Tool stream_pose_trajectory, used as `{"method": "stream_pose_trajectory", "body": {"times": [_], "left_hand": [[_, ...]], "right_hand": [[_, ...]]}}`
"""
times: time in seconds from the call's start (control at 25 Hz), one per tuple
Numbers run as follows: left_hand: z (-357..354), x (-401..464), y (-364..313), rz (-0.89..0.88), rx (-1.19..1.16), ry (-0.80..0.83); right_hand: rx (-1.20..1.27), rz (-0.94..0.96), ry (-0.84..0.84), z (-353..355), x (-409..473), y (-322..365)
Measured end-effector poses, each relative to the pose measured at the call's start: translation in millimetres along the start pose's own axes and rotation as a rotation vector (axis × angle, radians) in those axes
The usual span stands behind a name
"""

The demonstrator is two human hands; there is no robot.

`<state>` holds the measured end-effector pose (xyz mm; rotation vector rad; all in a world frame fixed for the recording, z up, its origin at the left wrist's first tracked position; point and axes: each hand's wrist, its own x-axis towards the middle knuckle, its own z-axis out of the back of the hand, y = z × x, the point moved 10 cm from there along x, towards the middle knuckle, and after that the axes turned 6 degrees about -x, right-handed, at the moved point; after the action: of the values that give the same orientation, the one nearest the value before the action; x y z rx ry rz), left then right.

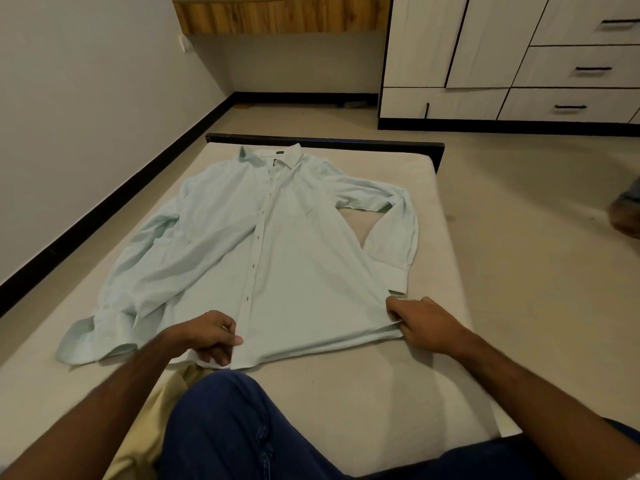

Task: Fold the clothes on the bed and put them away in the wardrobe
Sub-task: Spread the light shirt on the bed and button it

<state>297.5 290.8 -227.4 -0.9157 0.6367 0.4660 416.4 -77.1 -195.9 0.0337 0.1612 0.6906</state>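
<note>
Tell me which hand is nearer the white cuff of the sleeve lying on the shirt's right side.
Right. The right hand grips the shirt's hem corner just below that cuff; the left hand holds the hem near the button placket, farther away.

Pale walls meet a beige floor along black skirting. A wooden shelf hangs above.

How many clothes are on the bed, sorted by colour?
Pale mint green: 1, the shirt, hem held by the left hand and right hand.
Pale yellow: 1, the cloth at the near edge.
Total: 2
</note>
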Motion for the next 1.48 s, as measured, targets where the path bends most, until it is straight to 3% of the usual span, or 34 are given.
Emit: {"method": "stream_pose_trajectory", "body": {"times": [0.12, 0.2, 0.28, 0.36, 0.48, 0.56, 0.72, 0.92, 1.08, 1.2, 1.32, 1.48], "left_hand": [[0, 6, -7, -0.031, 0.146, -0.058], [7, 5, -18, -0.072, 0.366, -0.193], [11, 1, -39, -0.205, 0.463, -0.351], [5, -5, -67, -0.421, 0.478, -0.41], [-34, -12, -107, -0.683, 0.656, -0.237], [-69, -7, -117, -0.66, 0.771, -0.056], [-103, -3, -135, -0.71, 1.048, -0.136], [-120, -2, -140, -0.708, 1.028, -0.068], [-129, 2, -139, -0.613, 1.004, 0.025], [-136, -1, -130, -0.581, 1.025, 0.111], [-126, -8, -138, -0.681, 0.91, 0.006], [-124, -14, -153, -0.798, 0.951, -0.185]], "right_hand": [[-0.237, 0.111, -0.219, 8, -2, 19], [-0.295, 0.182, -0.278, 6, -1, 37], [-0.212, 0.199, -0.292, 2, 3, 44], [0.047, 0.087, -0.28, 9, 10, 33], [0.209, -0.025, -0.184, 8, 18, 15], [0.141, 0.013, -0.183, 9, 15, 16], [-0.129, 0.207, -0.289, 6, 2, 43], [-0.204, 0.226, -0.336, 2, 8, 86], [0.088, 0.163, -0.186, 1, 23, 87], [0.019, 0.297, -0.12, -10, 14, 91], [-0.113, 0.356, -0.221, -6, 1, 94], [-0.252, 0.427, -0.337, -8, 5, 114]]}}
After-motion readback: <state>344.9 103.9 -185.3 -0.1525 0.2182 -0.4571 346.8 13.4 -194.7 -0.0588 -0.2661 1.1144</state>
